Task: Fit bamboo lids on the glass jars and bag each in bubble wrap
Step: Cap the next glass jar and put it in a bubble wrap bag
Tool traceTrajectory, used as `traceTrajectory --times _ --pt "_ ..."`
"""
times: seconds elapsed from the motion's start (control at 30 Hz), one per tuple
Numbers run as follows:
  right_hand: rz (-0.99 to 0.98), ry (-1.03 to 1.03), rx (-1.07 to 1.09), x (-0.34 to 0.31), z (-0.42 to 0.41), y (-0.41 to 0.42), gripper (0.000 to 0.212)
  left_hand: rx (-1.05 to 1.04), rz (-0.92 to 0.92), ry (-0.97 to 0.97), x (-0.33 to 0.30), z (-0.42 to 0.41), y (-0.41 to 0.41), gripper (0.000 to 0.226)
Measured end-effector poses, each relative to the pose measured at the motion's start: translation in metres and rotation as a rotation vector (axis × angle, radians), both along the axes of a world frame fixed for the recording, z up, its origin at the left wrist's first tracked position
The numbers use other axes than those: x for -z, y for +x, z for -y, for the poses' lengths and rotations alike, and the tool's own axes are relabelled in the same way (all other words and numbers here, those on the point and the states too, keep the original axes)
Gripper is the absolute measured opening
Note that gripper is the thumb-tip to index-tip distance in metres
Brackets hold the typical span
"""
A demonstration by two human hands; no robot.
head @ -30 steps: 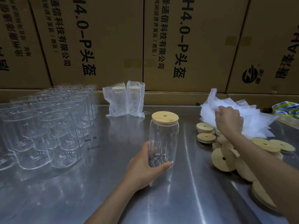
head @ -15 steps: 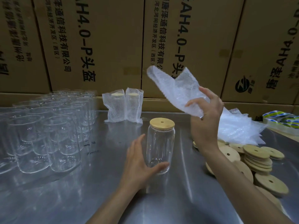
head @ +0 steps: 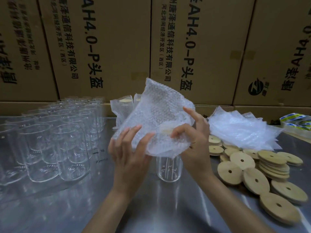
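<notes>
we hold a bubble wrap bag [head: 159, 115] in both hands above the glass jar [head: 168, 168], which stands upright on the steel surface [head: 168, 207] between our wrists. our left hand [head: 127, 153] is the grip on the bag's lower left edge, thumb in front and fingers nearly straight along the film. our right hand [head: 193, 142] pinches the lower right edge with curled fingers, index finger lifted. the bag's bottom edge hangs just over the jar and hides its top; a pale patch showing through the film may be its bamboo lid, but we cannot tell for sure. to our left stand rows of empty glass jars [head: 55, 140]. behind the bag stand two wrapped jars [head: 123, 108]. to our right lie loose bamboo lids [head: 252, 169], a pile of bubble wrap bags [head: 244, 130] and rolls of tape [head: 296, 121]. cardboard boxes [head: 109, 47] line the back.
</notes>
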State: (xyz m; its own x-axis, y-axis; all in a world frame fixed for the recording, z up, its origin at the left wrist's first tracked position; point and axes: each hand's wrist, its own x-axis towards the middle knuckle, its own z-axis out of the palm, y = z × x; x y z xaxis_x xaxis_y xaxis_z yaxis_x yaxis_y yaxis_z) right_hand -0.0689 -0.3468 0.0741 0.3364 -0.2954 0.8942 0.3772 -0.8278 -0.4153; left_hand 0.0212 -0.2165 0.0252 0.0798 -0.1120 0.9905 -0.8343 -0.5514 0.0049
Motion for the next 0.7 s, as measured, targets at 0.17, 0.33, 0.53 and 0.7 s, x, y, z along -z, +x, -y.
traceTrajectory --times 0.17,0.33,0.53,0.7 --pt "-0.004 0.011 0.008 0.01 -0.002 0.002 0.057 -0.03 -0.219 -0.094 -0.001 -0.008 0.011 0.016" --pt "-0.311 0.025 0.092 0.026 0.006 0.001 0.079 -0.012 -0.66 0.058 0.01 -0.013 0.021 0.016" --pt "-0.396 0.146 0.123 0.023 0.02 -0.011 0.076 0.018 -0.966 0.41 0.02 0.0 0.015 0.049" --pt "-0.358 0.365 0.111 0.023 0.036 -0.029 0.073 0.159 -1.104 0.349 0.025 -0.001 0.016 0.033"
